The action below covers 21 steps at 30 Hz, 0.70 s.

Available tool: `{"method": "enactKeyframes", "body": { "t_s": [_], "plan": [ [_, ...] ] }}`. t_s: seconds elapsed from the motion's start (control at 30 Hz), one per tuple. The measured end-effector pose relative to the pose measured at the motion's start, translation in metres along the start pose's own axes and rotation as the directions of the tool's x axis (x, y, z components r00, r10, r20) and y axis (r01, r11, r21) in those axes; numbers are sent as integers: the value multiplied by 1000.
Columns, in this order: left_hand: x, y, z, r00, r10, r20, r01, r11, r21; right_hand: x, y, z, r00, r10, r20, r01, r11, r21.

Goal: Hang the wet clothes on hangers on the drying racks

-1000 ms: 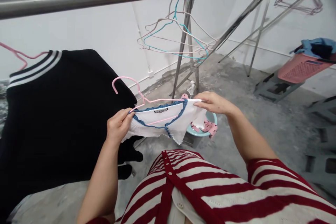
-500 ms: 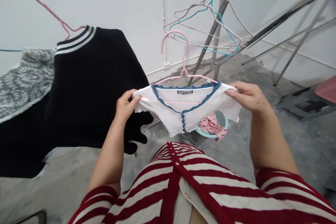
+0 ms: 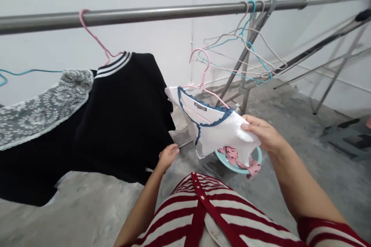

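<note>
Your right hand (image 3: 265,133) has its thumb and fingers pinched on the sleeve side of the white top (image 3: 211,135); your left hand (image 3: 169,156) is lower, apart from the top, its fingers curled together beside the black garment (image 3: 124,115), and I cannot tell whether they grip anything. The white top is in front of you, tilted, its right side lower, with a pink hanger (image 3: 203,82) set inside its blue-trimmed neckline; so getting the top onto the hanger looks mostly done, though you may want to even the shoulders.

The hook stands free below the rail (image 3: 162,12); by my reading, hooking it up is the part left for this piece. To your left, the black garment hangs from the rail on a second pink hanger (image 3: 95,38); next to it is a grey-and-white patterned piece (image 3: 49,104) on a blue hanger (image 3: 34,70), whose hook is out of sight; both look finished.

Below the top, the pale blue basin (image 3: 260,157) holds pink cloth (image 3: 231,155) with dark marks, part of it over the rim; that is probably yet to be hung; farther along the rail, a teal hanger (image 3: 262,60) and some pale hangers (image 3: 247,9) carry nothing.
</note>
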<state>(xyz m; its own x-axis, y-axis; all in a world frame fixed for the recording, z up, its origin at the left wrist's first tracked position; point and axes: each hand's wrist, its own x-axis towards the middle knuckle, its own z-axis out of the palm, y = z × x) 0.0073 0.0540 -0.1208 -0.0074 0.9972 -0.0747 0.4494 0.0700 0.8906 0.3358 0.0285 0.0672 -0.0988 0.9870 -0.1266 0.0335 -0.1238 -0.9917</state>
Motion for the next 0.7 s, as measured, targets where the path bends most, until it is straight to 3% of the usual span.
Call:
{"method": "enactKeyframes", "body": {
  "t_s": [0.2,0.47,0.57,0.7],
  "plan": [
    [-22,-27,-4,993,-106,48,107,994,-18,22,-28,25,983,-167,-81,167,986,-3],
    [-37,-69,-11,973,-228,36,229,973,-36,82,-62,70,901,-420,-108,412,907,-92],
    [-42,-78,-13,966,-258,22,259,964,-54,106,-65,86,885,-454,-103,441,888,-133],
    [-49,-84,-15,963,-268,17,268,961,-70,124,-63,99,903,-424,-69,414,902,-125]
  ]
}}
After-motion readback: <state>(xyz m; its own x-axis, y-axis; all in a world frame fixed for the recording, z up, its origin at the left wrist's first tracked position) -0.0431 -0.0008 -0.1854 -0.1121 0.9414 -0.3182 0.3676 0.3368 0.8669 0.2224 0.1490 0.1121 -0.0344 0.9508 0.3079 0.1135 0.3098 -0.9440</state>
